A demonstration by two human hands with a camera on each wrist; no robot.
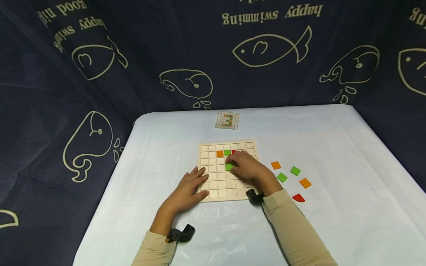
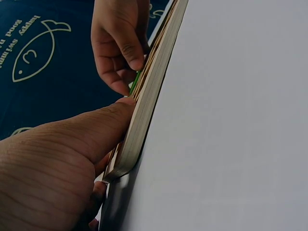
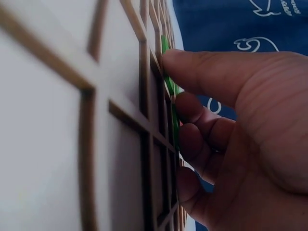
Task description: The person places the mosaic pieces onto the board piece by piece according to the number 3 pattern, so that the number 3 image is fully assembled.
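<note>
A light wooden grid board (image 1: 213, 184) lies on the table. Thumb and fingers of my right hand (image 1: 246, 165) pinch a green square tile (image 1: 228, 167) at the board's surface. In the right wrist view the thumb touches that green tile (image 3: 167, 62); whether it is fully seated in a cell I cannot tell. An orange square tile (image 1: 220, 153), another green tile (image 1: 227, 152) and a partly covered red piece (image 1: 233, 151) sit in an upper row. My left hand (image 1: 188, 188), fingers spread, rests on the board's left edge.
Right of the board lie loose pieces: orange squares (image 1: 276, 165), green squares (image 1: 282, 177) and a red quarter-circle (image 1: 298, 198). Behind the board is a card (image 1: 227, 120) picturing a grid with coloured pieces. A dark patterned cloth (image 1: 186, 37) hangs beyond the white table.
</note>
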